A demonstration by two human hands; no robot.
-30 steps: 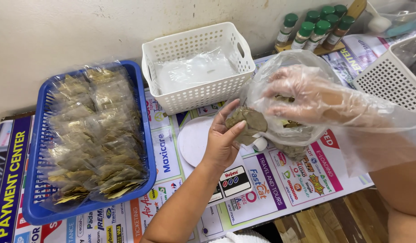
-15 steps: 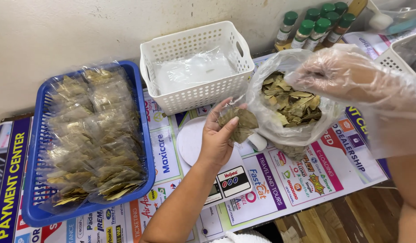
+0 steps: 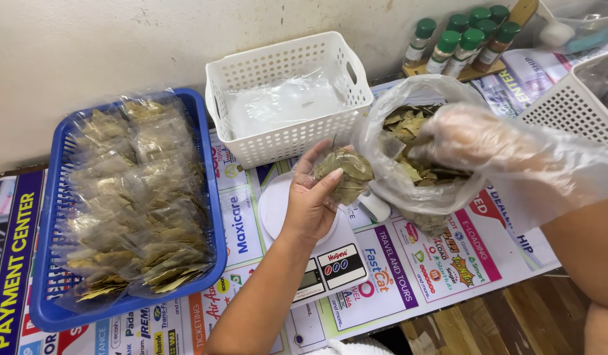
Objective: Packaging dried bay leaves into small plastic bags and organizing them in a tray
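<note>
Clear plastic: a loose disposable glove is worn on the right hand (image 3: 474, 141), which has been brought back down from above the big bag's rim into the mouth of the large clear bag (image 3: 409, 151) of dried bay leaves (image 3: 409, 131).

Head view, right hand: the fingers are curled loosely among the leaves; whether any leaves are pinched cannot be told through the glove film.

Head view, left hand (image 3: 310, 204): bare, raised above the white kitchen scale (image 3: 317, 250), with fingers and thumb closed around a small clear packet of leaves (image 3: 343, 174). The packet has been kept at about the same place throughout, just beside the large bag.

Meaning of the change: another reach into the leaf supply is judged to be in hand, so the small packet is likely not yet filled.

Head view, surroundings: a blue basket (image 3: 205, 197) at the left is stacked with filled leaf packets (image 3: 126, 197). A white basket (image 3: 284, 98) behind the scale is loaded with empty clear bags. Green-capped spice bottles (image 3: 461, 39) are lined up at the wall.

Tabletop (image 3: 442, 263): covered with printed paper sheets, on which the scale and baskets are set.
</note>
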